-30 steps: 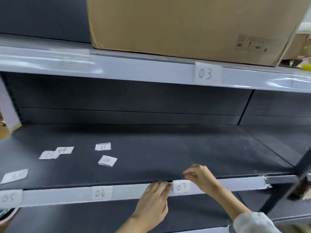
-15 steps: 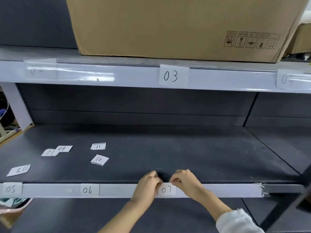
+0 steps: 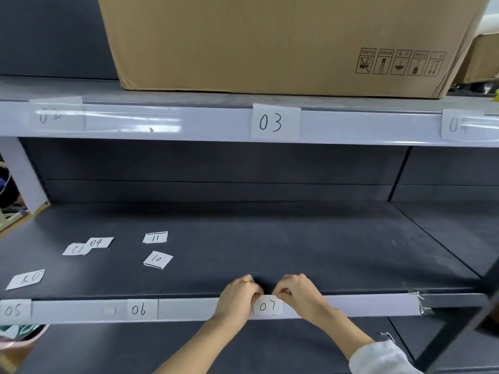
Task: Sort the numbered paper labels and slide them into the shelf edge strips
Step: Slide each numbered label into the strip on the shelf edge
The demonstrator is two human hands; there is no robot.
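The left hand point(image 3: 239, 296) and right hand point(image 3: 297, 294) each pinch a top corner of label 07 point(image 3: 267, 306), which sits in the lower strip point(image 3: 189, 309) right of 05 point(image 3: 13, 310) and 06 point(image 3: 139, 309). Loose on the shelf point(image 3: 297, 247) lie 08 point(image 3: 27, 278), 12 point(image 3: 76, 249), 09 point(image 3: 98, 242), 11 point(image 3: 155, 237) and 10 point(image 3: 157, 259). The upper strip point(image 3: 202, 125) reads 03 point(image 3: 271, 122) and 04 point(image 3: 459, 125).

Left hand point(image 3: 239, 295) and right hand point(image 3: 295, 294), fingers curled, pinch side by side.
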